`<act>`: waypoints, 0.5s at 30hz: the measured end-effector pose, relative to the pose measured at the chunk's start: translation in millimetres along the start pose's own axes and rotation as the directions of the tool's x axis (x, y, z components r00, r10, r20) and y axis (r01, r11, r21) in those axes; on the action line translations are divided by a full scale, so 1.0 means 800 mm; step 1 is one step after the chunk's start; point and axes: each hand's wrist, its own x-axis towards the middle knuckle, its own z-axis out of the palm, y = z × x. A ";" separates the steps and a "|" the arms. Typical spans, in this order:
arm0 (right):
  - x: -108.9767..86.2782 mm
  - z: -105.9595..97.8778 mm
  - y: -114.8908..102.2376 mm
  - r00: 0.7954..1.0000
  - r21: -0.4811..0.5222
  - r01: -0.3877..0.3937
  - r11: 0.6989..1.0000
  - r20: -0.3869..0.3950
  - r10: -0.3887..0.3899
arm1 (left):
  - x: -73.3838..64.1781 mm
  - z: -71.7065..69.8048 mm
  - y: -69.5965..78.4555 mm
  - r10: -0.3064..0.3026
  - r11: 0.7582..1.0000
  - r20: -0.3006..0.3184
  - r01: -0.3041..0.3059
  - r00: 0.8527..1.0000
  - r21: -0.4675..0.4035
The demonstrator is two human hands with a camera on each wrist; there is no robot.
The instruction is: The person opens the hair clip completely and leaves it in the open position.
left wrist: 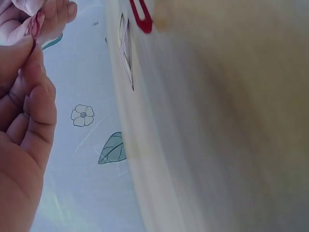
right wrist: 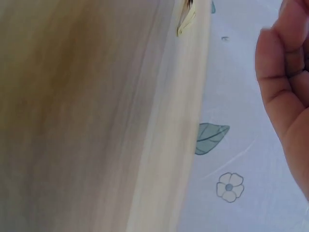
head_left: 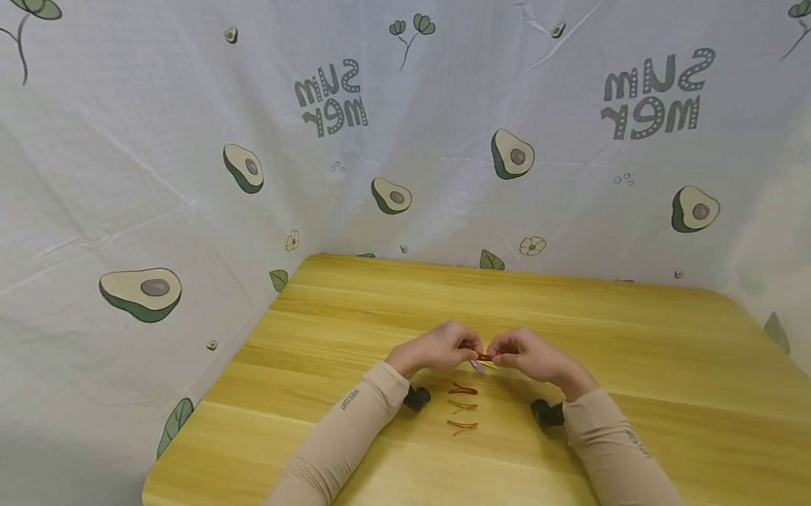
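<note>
A red snap hair clip (head_left: pixel 485 357) is held up between the two hands over the table. My left hand (head_left: pixel 445 345) pinches one end of it between thumb and fingers, as the left wrist view shows on the red clip (left wrist: pixel 36 26). At its other end the right hand (head_left: pixel 532 355) grips it with thumb and fingertips. A purple clip (head_left: pixel 477 367) and a yellow clip (head_left: pixel 490 365) lie just below the hands. Nearer the body, a red-brown clip (head_left: pixel 463 390) and two orange clips, one (head_left: pixel 464 406) above the other (head_left: pixel 463 424), form a column.
The wooden table (head_left: pixel 608 462) stands against a white cloth (head_left: pixel 455 95) printed with avocados, leaves and lettering. Black wrist-worn devices, one at the left wrist (head_left: pixel 417 398) and one at the right wrist (head_left: pixel 547 413), sit low beside the column of clips.
</note>
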 end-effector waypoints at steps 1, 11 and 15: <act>0.000 0.000 0.001 1.000 0.015 0.004 1.000 0.006 -0.004 | 0.000 0.000 -0.001 0.001 1.000 0.003 -0.001 1.000 0.000; -0.003 -0.005 -0.002 1.000 0.045 -0.010 0.999 0.028 0.009 | -0.001 -0.002 0.002 -0.001 1.000 0.019 0.002 1.000 -0.006; -0.007 -0.008 -0.001 0.999 0.062 -0.005 0.998 0.053 0.001 | -0.002 -0.003 0.004 0.010 1.000 0.031 -0.009 0.999 -0.020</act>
